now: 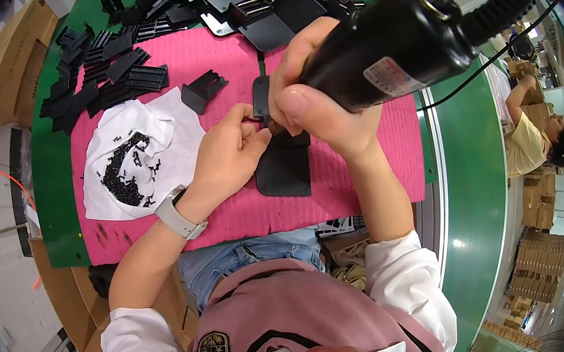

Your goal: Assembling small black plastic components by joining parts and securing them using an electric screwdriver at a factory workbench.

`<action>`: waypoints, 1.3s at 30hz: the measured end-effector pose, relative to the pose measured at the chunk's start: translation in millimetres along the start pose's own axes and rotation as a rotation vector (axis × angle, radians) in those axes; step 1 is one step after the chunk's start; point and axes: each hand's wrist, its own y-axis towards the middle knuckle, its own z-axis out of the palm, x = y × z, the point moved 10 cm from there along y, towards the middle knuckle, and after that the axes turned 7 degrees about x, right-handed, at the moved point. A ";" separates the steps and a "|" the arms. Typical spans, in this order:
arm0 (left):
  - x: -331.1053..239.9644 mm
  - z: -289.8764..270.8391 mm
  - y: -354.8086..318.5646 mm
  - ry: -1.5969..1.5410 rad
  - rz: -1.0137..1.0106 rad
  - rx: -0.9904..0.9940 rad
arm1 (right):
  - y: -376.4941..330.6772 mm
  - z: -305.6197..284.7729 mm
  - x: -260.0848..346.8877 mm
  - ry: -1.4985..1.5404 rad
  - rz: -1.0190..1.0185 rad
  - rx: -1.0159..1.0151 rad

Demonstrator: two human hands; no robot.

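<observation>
The right hand (pixel 314 94) is wrapped tight around a black powered screwdriver (pixel 386 50), its grip pressed closed on the barrel, with the thumb lying along the lower side. The tool's long axis runs from the bench's far right, where the coiled cable leaves it, down and left to the tip, which meets the top end of a flat black plastic panel (pixel 285 165). That panel lies on the pink mat (pixel 368 186) near the bench's near edge, its long axis pointing away from the person.

The left hand (pixel 227 158) sits just left of the tip, thumb and forefinger pinched together on something too small to make out, probably a screw, right at the panel's narrow upper tab. Both hands touch or nearly touch at that spot, the left being the lower one.

Further left on the mat, a white cloth (pixel 150 132) carries a heap of small black screws (pixel 123 171). Stacked black plastic parts (pixel 107 74) crowd the far left corner.
</observation>
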 end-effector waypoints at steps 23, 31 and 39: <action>-93.3 -52.6 -96.1 0.044 0.512 -0.402 | -63.4 -38.9 71.7 -1.526 0.101 0.038; -116.8 -93.0 -157.6 0.286 0.814 -0.760 | -35.5 86.8 15.3 -0.869 0.015 0.568; -49.8 -80.4 -126.2 -0.655 0.445 -0.357 | -37.9 78.7 -12.2 -0.216 0.221 0.349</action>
